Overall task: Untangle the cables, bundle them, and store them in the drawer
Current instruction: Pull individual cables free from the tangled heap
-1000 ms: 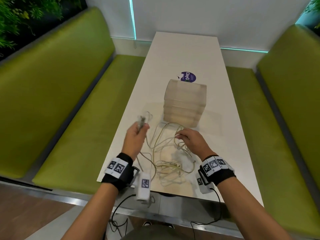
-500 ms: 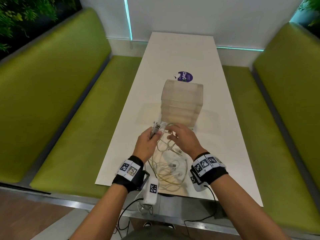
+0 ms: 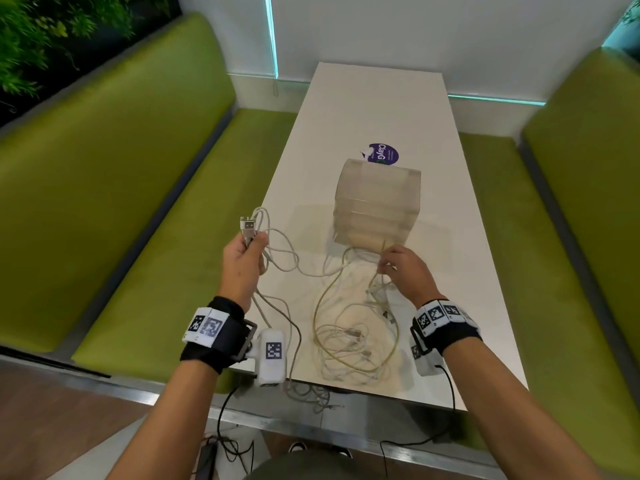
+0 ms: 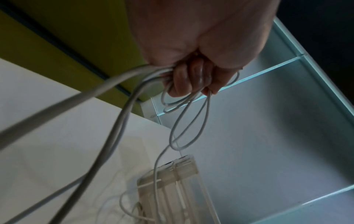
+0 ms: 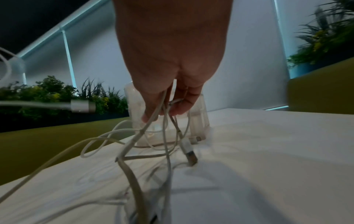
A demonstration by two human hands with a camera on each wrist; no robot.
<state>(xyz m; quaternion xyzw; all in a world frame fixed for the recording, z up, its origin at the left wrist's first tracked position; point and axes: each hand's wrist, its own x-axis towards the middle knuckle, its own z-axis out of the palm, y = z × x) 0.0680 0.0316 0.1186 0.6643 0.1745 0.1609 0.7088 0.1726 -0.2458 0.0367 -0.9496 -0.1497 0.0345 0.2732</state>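
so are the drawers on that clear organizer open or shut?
Shut, as far as the head view shows: the drawer unit has a flush front, nothing pulled out. Cables lie tangled on the table.

Tangled whitish cables (image 3: 349, 327) on the table's near end, before a translucent, seemingly closed drawer unit (image 3: 377, 206).

Both hands (image 3: 242, 263) (image 3: 407, 271) raised, fingers (image 4: 184, 81) curled

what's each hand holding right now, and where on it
Left hand grips white cables just below a USB plug that sticks up from the fist. Right hand pinches strands of the tangle partway along, lifted off the table.
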